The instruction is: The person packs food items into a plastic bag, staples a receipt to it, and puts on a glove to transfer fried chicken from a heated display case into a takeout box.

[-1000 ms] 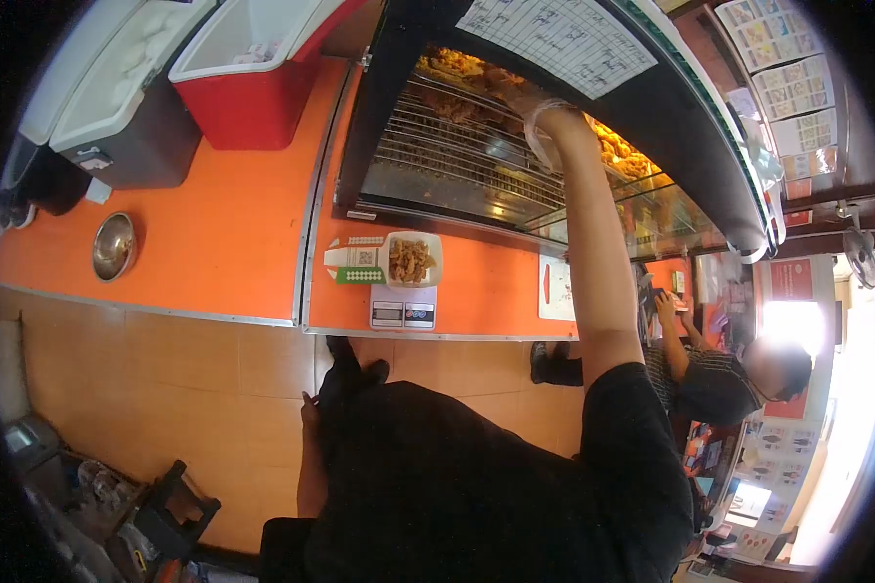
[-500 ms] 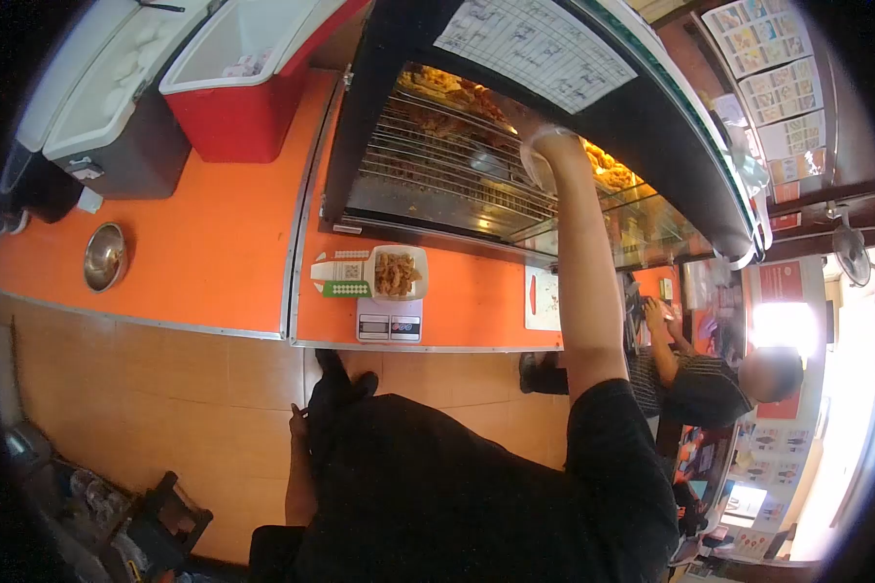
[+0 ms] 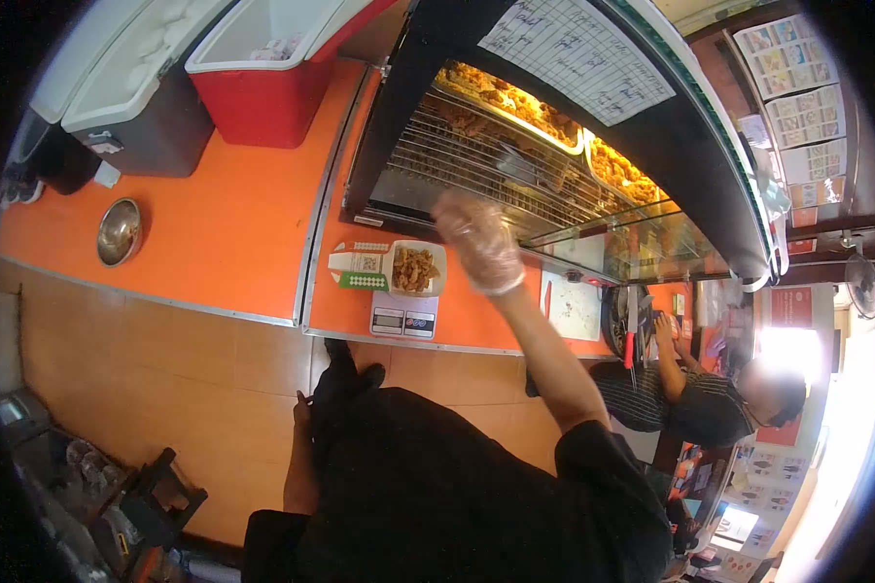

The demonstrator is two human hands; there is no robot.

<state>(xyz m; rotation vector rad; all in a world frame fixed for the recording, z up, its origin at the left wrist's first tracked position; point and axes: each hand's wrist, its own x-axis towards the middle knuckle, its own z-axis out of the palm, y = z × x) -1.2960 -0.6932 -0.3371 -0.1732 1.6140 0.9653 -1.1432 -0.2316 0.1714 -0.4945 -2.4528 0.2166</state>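
Observation:
My right hand (image 3: 476,239), in a clear plastic glove, is in front of the heated display case, up and right of the food box. Its fingers are bunched and blurred, and what they hold is hidden. Fried pieces fill the open paper box (image 3: 414,269), which rests on a small white scale (image 3: 403,316). Inside the case are trays of fried food (image 3: 525,107) over wire racks (image 3: 457,155), with metal tongs (image 3: 517,165) on a rack. Low beside my body hangs my left hand (image 3: 302,410), small and dark, its fingers unclear.
A metal bowl (image 3: 120,233), a red cooler (image 3: 262,102) and a grey cooler (image 3: 146,131) stand on the orange counter at left. To the right are a white cutting board (image 3: 574,309), a red-handled knife (image 3: 631,325) and another person (image 3: 710,398).
My right hand has come out of the display case, down and left towards the food box. The trays and tongs behind it now show more fully. My left hand stays low.

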